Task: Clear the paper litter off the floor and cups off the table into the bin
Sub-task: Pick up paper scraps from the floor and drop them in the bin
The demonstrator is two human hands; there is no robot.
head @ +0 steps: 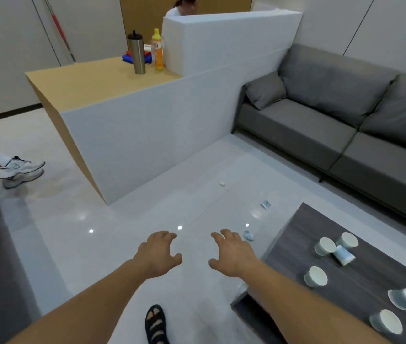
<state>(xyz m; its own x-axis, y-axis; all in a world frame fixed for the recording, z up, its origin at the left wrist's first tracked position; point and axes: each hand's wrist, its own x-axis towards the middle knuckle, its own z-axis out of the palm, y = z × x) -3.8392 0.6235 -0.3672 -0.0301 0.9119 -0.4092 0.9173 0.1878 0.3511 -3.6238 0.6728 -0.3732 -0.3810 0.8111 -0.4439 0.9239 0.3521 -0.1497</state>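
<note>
Brightness: bright, even indoor light; white walls and the pale floor [147, 194] look slightly washed out.
Light source: overhead and out of view; three small lamp reflections shine on the glossy floor.
Shadows: soft and faint, darkest under the sofa [321, 125].
Distortion: wide-angle; the counter [135, 125] and wall lines lean and bow near the edges.
Focus: mildly soft overall; the cups [385, 321] at the lower right corner smear, and a dark blur fills the left edge.

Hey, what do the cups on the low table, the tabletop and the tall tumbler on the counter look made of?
Cups: probably thin paper, matte pale blue outside, white inside; one looks crumpled. Tabletop: dark grey streaked wood grain, likely matte laminate. Tumbler: brushed metal, perhaps stainless steel, with a dull sheen and a dark lid.
</note>
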